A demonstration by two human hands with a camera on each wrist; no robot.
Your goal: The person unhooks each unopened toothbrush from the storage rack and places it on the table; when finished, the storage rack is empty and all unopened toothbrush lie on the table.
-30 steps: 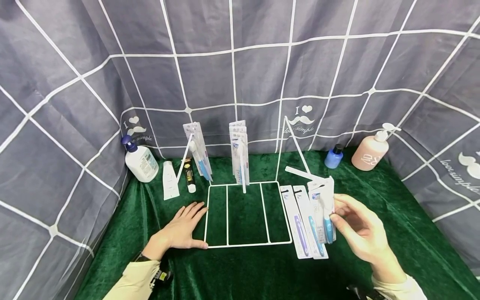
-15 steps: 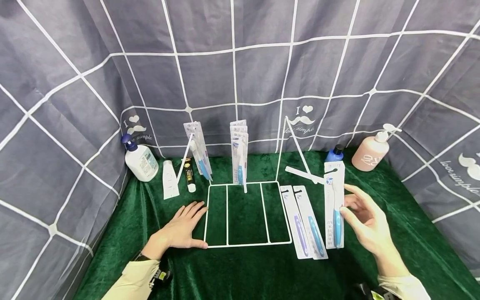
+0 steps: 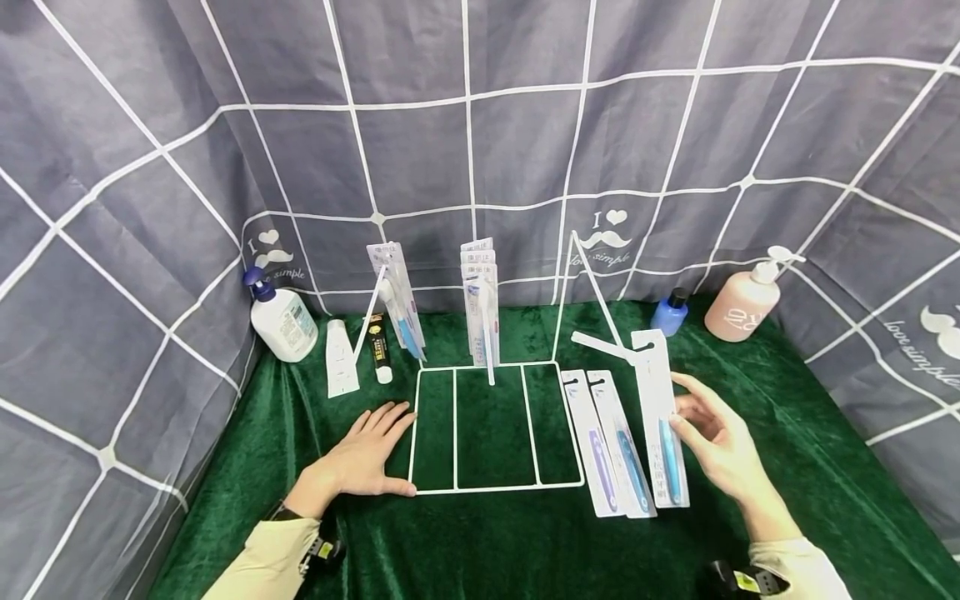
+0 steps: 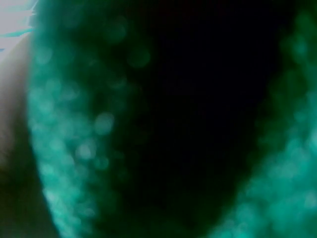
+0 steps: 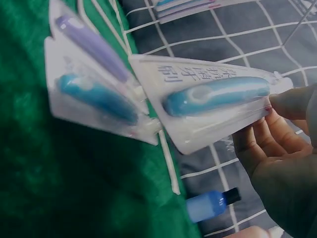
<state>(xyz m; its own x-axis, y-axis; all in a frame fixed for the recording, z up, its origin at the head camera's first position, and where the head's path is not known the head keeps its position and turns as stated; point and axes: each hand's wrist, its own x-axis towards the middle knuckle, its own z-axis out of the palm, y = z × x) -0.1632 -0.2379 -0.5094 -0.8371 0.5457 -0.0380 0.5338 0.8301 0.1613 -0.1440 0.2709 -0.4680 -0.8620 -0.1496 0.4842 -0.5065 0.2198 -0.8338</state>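
Observation:
My right hand pinches the right edge of a packaged toothbrush with a blue handle. Its thumb lies over the front of the pack and the other fingers are behind, as the right wrist view shows. The held pack is tilted, its top to the left, near a white wire arm. Left of it, a purple packaged toothbrush and a blue packaged toothbrush lie side by side on the green cloth. My left hand rests flat, fingers spread, at the left side of a white wire rack. The left wrist view is mostly dark, blurred cloth.
More packaged toothbrushes hang on the rack's left hook and middle hook. The right hook bears none. A white pump bottle, two tubes, a small blue bottle and a pink pump bottle stand around.
My right hand has shifted the held pack right, then slightly back left, and turned it so its top leans left. My left hand has not moved.

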